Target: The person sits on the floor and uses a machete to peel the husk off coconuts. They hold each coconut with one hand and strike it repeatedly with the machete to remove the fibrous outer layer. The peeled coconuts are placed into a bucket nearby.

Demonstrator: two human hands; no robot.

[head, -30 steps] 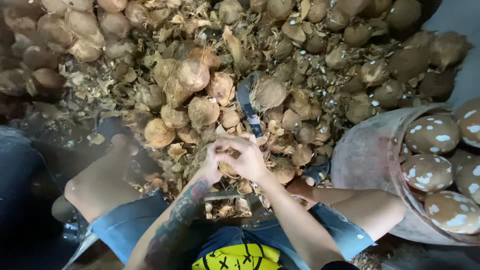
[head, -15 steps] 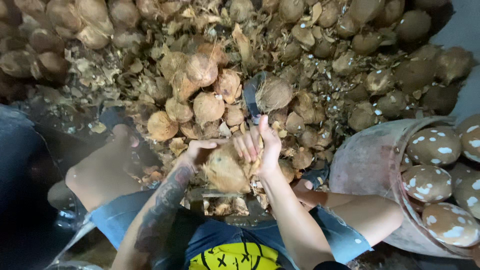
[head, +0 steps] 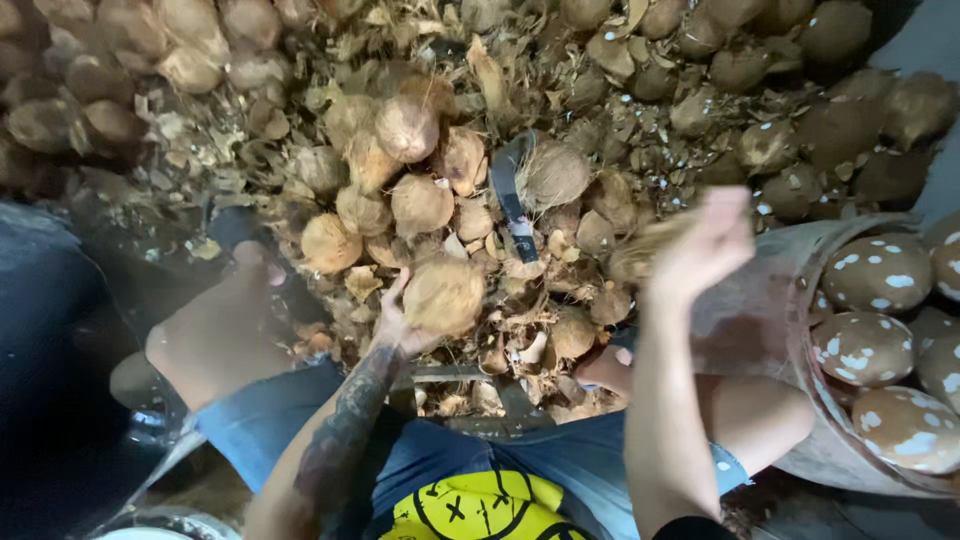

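The floor [head: 150, 290] lies almost buried under a heap of brown coconuts [head: 420, 200] and torn husk scraps [head: 250, 150]. A curved dark blade [head: 512, 200] stands up among them near the middle. At the right sits a basket [head: 760, 330] of peeled, white-spotted coconuts [head: 880, 275].

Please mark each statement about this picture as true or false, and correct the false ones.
1. The left hand holds a coconut. True.
2. The right hand rests flat on that coconut. False: it is raised off to the side, apart from it, with a blurred strip of husk.
3. A sack with peeled, white-spotted coconuts stands on the person's right. True.
4. The ground ahead is bare. False: a pile of husks and coconuts covers it.
5. A curved blade stands among the pile. True.
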